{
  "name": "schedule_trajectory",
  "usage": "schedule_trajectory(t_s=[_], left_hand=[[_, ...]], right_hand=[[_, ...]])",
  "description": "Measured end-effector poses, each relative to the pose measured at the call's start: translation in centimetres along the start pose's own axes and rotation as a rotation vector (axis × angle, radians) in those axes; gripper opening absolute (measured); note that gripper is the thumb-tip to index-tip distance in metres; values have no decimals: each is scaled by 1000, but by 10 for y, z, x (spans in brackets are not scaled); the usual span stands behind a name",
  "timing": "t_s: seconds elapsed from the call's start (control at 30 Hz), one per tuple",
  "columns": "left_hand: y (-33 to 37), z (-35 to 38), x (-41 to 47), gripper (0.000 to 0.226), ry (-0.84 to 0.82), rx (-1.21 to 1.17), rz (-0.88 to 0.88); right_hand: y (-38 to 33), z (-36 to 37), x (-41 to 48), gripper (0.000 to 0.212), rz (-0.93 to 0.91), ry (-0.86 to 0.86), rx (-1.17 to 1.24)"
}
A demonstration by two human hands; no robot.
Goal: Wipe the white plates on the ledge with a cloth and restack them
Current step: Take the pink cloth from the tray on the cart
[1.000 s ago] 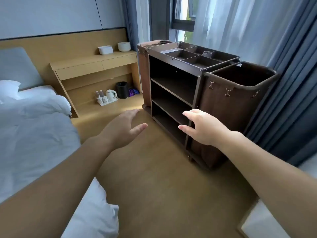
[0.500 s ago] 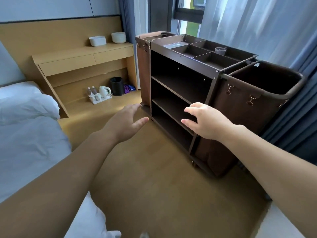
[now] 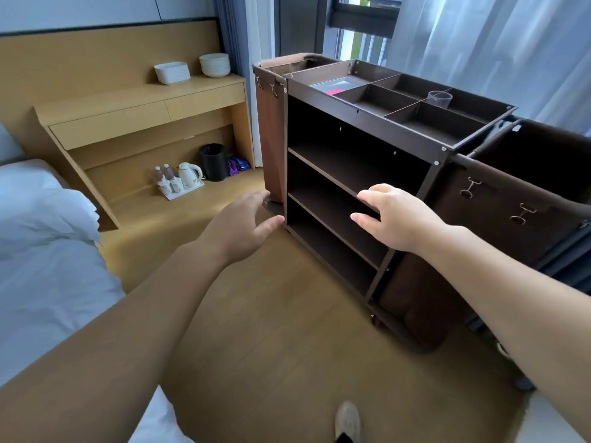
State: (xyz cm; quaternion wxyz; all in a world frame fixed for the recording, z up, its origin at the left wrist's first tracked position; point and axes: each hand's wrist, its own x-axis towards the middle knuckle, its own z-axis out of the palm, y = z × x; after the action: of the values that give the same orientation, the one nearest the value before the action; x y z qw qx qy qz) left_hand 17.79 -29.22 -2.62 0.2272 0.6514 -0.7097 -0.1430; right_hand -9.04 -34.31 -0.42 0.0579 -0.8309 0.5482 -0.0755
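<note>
- white shoe at the very bottom, planted on warm wood-look flooring.
- rumpled white bedding filling the left side, soft and creased.
- left hand out in front, palm down, fingers loosely spread, holding nothing, hanging just short of the cart's bottom corner.
- right hand same deal, spread and bare, floating in front of the middle shelf.
- dark brown housekeeping cart parked right between hands and window, boxy, bare flat shelves, divided tray on top with a clear plastic cup and something pink in one compartment.
- brown fabric bags clipped on both ends of the cart, near one on the right.
- low down past the cart: white kettle with cups and bottles on a small tray, round black bin beside it.
- task stuff well apart from both hands: stacked white plates plus a squarish white stack sitting on the light wooden ledge against the headboard wall.
- sheer curtains and window at the back.
</note>
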Motion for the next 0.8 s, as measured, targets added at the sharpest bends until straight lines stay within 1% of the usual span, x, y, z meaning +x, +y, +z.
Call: schedule_trajectory(t_s=[0.23,0.57,0.67,0.8], left_hand=[[-16,12,68,63,5,29,-15],[-20,18,211,61,51,49,-67],[-21,21,245,62,73,42,-75],[-28,24,282,61,69,50,-92]], right_hand=[[21,15,76,56,-29,-2,23],[63,8,219,55,-142,-38,45],[73,4,254,53,-174,-36,50],[83,4,297,46,-162,-53,74]])
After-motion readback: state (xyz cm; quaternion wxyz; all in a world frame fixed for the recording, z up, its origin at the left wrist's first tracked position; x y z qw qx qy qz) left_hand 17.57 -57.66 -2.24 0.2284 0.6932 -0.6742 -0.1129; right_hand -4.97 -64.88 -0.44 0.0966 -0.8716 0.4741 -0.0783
